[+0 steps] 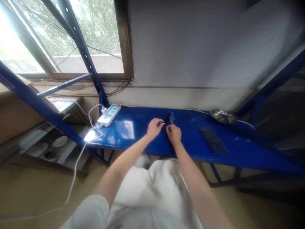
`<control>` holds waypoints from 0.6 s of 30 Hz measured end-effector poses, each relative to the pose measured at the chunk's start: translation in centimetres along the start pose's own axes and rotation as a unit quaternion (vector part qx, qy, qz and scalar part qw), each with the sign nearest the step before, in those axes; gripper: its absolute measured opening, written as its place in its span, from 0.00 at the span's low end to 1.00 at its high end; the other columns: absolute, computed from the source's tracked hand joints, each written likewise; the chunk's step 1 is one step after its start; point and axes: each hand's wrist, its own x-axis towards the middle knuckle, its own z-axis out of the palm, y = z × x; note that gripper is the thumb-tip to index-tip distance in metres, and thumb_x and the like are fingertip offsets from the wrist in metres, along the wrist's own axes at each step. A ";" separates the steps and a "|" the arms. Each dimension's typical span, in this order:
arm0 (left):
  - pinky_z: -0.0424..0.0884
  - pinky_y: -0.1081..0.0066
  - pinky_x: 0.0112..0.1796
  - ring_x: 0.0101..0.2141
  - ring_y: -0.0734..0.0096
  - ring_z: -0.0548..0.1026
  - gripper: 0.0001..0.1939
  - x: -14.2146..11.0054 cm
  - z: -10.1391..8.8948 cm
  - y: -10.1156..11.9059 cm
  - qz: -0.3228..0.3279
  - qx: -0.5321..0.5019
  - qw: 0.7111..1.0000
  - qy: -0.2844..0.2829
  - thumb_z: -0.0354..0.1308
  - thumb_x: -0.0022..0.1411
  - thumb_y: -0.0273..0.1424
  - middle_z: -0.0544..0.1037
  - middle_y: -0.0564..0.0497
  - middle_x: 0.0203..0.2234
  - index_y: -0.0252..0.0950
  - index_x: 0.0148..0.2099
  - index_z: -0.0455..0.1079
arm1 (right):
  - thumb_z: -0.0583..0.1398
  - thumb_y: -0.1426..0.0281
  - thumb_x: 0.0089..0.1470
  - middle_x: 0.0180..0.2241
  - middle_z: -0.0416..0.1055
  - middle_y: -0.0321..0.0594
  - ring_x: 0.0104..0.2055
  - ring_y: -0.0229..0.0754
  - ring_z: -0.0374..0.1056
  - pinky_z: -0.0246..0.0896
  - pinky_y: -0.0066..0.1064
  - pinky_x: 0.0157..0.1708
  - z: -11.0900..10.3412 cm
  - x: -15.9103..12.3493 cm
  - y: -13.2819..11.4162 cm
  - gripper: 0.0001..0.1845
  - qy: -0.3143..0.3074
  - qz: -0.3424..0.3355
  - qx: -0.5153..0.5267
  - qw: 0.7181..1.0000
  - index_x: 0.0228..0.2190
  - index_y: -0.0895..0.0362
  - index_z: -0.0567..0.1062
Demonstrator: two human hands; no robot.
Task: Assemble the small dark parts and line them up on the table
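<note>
Above the blue metal table [143, 114], both hands are close together with bent fingers. My left hand [154, 128] is closed in a pinch on a small dark piece [159, 123], too small to name. Just right of it, my right hand [174, 134] is pinched on another small dark piece [169, 128]; whether the two pieces are joined, I cannot tell. Right behind the fingers lie a black item [167, 118] and a clear, shiny, plastic-looking thing [172, 117], both partly hidden or unclear.
A white power strip [109, 115] with a plugged-in charger [104, 111] sits at the table's left end, its white cable [75, 168] hanging to the floor. Toward the right are a shiny metal bowl [223, 116] and a blurred-out dark object [213, 140]. Blue frame posts [83, 47] rise beside the window.
</note>
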 end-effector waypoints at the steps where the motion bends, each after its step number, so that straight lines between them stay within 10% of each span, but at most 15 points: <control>1: 0.66 0.73 0.34 0.28 0.76 0.67 0.06 0.0 0.0 0.1 0.005 0.006 1.000 -0.004 0.55 0.56 0.29 0.73 0.51 0.31 0.36 0.36 0.71 | 0.50 0.68 0.55 0.26 0.69 0.41 0.27 0.38 0.60 0.45 0.29 0.31 0.1 0.0 0.1 0.13 0.009 -0.005 0.003 1.000 0.26 0.59 0.70; 18: 0.67 0.73 0.33 0.29 0.76 0.68 0.12 0.2 1.8 -0.3 -0.014 0.058 0.997 -0.055 0.55 0.56 0.31 0.73 0.50 0.36 0.36 0.43 0.69 | 0.50 0.69 0.55 0.25 0.69 0.42 0.27 0.39 0.60 0.46 0.30 0.29 -0.4 -0.1 -0.1 0.12 0.043 -0.053 0.023 0.997 0.26 0.60 0.70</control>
